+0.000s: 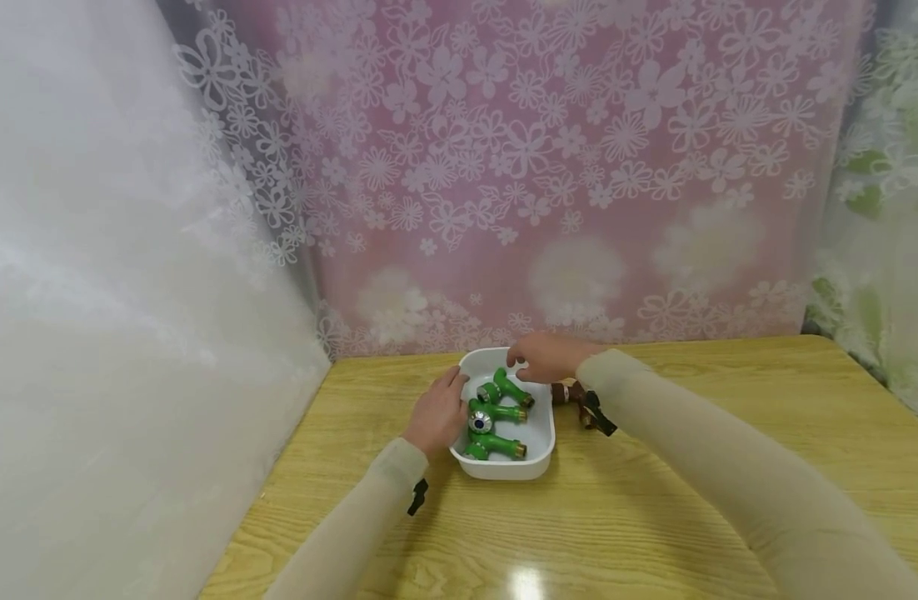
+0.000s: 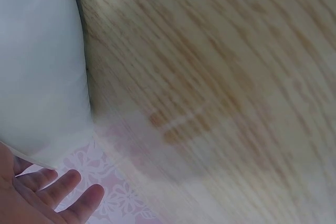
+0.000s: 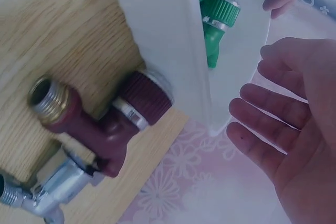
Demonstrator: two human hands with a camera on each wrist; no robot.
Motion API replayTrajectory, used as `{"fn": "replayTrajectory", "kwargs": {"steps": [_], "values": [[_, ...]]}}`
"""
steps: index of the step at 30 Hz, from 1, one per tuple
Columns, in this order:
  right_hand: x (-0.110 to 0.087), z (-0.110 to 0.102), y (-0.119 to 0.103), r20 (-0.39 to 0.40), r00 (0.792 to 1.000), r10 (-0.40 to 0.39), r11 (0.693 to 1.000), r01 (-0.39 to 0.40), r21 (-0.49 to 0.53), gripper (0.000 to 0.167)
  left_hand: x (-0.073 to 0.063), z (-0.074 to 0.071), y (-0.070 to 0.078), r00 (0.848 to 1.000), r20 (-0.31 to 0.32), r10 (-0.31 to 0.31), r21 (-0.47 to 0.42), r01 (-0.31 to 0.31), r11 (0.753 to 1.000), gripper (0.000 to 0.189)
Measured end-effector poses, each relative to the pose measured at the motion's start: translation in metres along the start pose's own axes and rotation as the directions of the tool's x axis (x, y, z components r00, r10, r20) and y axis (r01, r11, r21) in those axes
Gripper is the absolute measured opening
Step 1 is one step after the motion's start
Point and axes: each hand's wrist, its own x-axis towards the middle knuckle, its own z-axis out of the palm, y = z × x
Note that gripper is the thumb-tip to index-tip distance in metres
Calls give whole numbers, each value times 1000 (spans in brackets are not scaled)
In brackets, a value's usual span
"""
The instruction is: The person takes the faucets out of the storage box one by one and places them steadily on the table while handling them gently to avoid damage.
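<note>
A white plastic basin (image 1: 506, 470) stands on the wooden table, with three green angle valves (image 1: 504, 447) lying inside it, their threaded brass ends pointing right. My left hand (image 1: 438, 412) lies along the basin's left side, fingertips at the rim; its fingers look loosely extended in the left wrist view. Over the far right corner of the basin is my right hand (image 1: 552, 357), fingers relaxed and slightly bent, holding nothing. Just outside the right wall lies a dark red angle valve (image 3: 107, 129), partly covered by the right forearm in the head view.
A chrome valve (image 3: 63, 179) lies beside the dark red one in the right wrist view. The wooden table (image 1: 654, 517) extends on both sides of the basin. A pink floral curtain (image 1: 504, 208) hangs behind it, and a white sheet (image 1: 129, 292) on the left.
</note>
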Motion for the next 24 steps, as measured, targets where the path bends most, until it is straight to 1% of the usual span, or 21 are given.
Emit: {"fn": "replayTrajectory", "kwargs": {"steps": [6, 11, 16, 19, 24], "values": [[18, 6, -1, 5, 1000, -27, 999, 27, 19, 35, 0, 0, -1, 1000, -5, 5, 21, -5, 1000, 47], [29, 4, -9, 22, 999, -23, 1000, 22, 20, 35, 3, -1, -1, 1000, -19, 15, 22, -15, 1000, 46], [37, 7, -16, 45, 999, 4, 1000, -4, -1, 37, 3, -2, -1, 999, -21, 27, 25, -26, 999, 46], [41, 11, -19, 58, 998, 2, 1000, -2, -6, 38, 2, -1, -2, 999, -13, 31, 29, -31, 999, 46], [44, 14, -24, 71, 997, 7, 999, -9, 35, 39, 2, 0, -3, 1000, -8, 20, 26, -20, 999, 46]]}}
